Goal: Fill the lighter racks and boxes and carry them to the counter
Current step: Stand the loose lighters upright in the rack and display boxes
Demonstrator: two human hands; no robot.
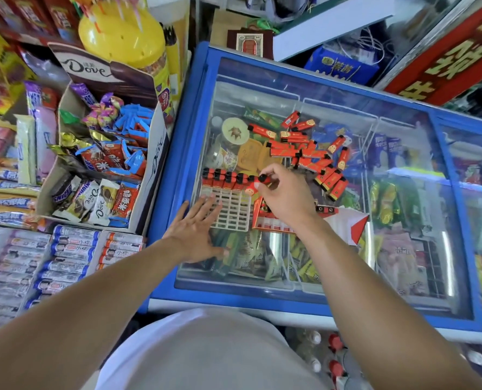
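Lighters, red ones with black caps, lie in a loose heap [313, 153] on the glass lid of a blue-framed chest freezer [332, 88], spread toward the far middle of the pane. Nearer the person, a white plastic lighter rack [231, 209] sits flat on the same glass, its grid of slots mostly bare; only the far row is filled, with a line of lighters [225, 178] standing upright side by side. Just to the right of the rack, touching or nearly so, is a red display box [265, 218], partly hidden under the wrist.

The right hand [284, 192] reaches forward over the box, wrist bent down, fingers curled, thumb and forefinger pinching a single lighter [260, 181] by its black top at the right end of the filled row. Whether it is seated in a slot I cannot tell.

The left hand [197, 229] lies palm down with fingers spread and straight, fingertips resting on the rack's near left corner, the heel of the hand on the glass. It holds nothing. Both forearms are bare and stretched out from a white shirt.

To the left, beside the freezer, an open Dove carton [152, 153] holds mixed sweets.
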